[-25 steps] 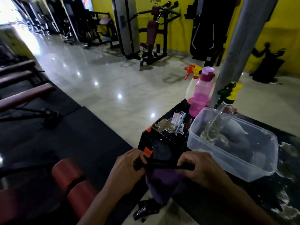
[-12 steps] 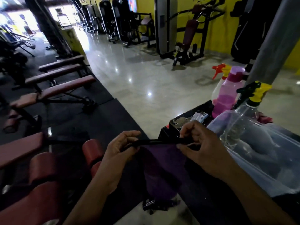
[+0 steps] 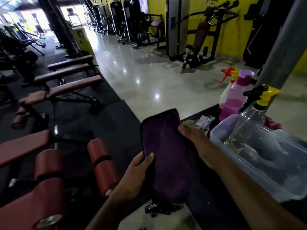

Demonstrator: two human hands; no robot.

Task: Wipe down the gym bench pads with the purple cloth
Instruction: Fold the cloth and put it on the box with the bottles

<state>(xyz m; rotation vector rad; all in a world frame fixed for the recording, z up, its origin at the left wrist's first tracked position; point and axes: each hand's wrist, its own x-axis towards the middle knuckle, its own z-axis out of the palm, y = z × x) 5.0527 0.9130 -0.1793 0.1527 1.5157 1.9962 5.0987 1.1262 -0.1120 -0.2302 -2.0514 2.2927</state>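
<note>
You hold the purple cloth (image 3: pixel 167 156), folded flat and upright, between both hands off the surface's (image 3: pixel 216 211) left edge. Your left hand (image 3: pixel 139 170) grips its lower left edge, thumb on the face. Your right hand (image 3: pixel 194 138) pinches its upper right edge. The maroon bench pads (image 3: pixel 25 196) lie left of the cloth, apart from it. A clear tub (image 3: pixel 265 165) with a spray bottle (image 3: pixel 252 117) sits just right of your right hand.

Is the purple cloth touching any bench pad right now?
No, the purple cloth hangs in the air between the left hand and right hand, clear of the bench pad.
</note>
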